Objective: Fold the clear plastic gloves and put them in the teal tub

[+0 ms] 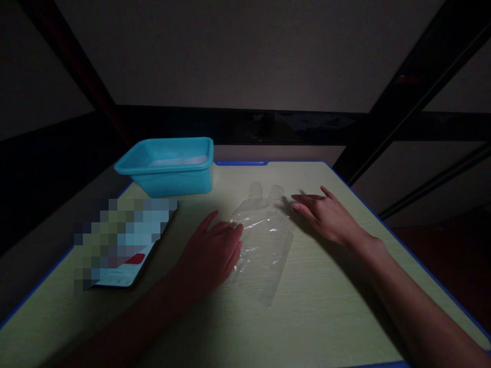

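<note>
A thin, clear plastic disposable glove [264, 240] lies flat and slightly wrinkled on the table, with two rounded finger-like ends pointing away from me. Over its left edge is my left hand [215, 250], fingers loosely bent and apart, the fingertips seeming to touch the plastic. My right hand [326, 214] hovers just off the glove's upper right side, with its fingers spread and nothing in them. Its shadow falls on the table below. Whether the right fingertips touch the plastic I cannot tell.
A light blue plastic basin [174, 181] stands at the table's back left, with something pale inside. Nearer me lies a phone or tablet [115, 278] with a lit, partly blurred screen. The pale table [326, 306] has a blue rim; a wall rises behind it. The light is dim.
</note>
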The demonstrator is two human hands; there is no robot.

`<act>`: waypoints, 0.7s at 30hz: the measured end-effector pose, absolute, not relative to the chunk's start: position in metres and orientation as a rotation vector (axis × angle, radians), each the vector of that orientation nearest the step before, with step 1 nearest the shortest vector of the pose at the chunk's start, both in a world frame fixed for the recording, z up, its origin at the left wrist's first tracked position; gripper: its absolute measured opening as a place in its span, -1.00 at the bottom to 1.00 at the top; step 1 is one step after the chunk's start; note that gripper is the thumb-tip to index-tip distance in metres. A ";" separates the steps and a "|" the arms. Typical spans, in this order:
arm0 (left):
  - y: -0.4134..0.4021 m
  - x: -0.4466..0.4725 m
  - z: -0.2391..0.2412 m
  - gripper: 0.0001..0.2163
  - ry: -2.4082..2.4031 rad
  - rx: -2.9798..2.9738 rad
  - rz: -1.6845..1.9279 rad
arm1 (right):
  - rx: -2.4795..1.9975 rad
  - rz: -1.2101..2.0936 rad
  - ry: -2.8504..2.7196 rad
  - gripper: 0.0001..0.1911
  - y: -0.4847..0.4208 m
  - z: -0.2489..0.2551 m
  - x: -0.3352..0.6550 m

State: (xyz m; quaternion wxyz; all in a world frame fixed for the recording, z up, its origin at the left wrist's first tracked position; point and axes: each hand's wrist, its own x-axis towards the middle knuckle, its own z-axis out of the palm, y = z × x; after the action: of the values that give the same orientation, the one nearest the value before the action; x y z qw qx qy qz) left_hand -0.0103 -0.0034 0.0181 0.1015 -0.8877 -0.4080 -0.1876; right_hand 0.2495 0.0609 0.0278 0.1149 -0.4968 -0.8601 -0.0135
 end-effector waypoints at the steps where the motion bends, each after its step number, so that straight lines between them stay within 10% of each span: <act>1: -0.007 -0.007 0.019 -0.76 -1.177 -2.630 -0.560 | -1.475 -0.034 -2.513 -0.56 0.062 0.026 0.250; 21: -0.001 -0.012 0.011 -0.72 -1.158 -2.656 -0.748 | -0.586 -0.027 -2.955 -0.78 0.005 0.059 0.236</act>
State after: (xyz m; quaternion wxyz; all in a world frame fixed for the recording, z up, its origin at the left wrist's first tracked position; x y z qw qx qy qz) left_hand -0.0123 -0.0006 0.0108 0.0745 -0.8851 -0.3860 -0.2491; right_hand 0.2365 0.0050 0.0592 0.0642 -0.1939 -0.9789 -0.0090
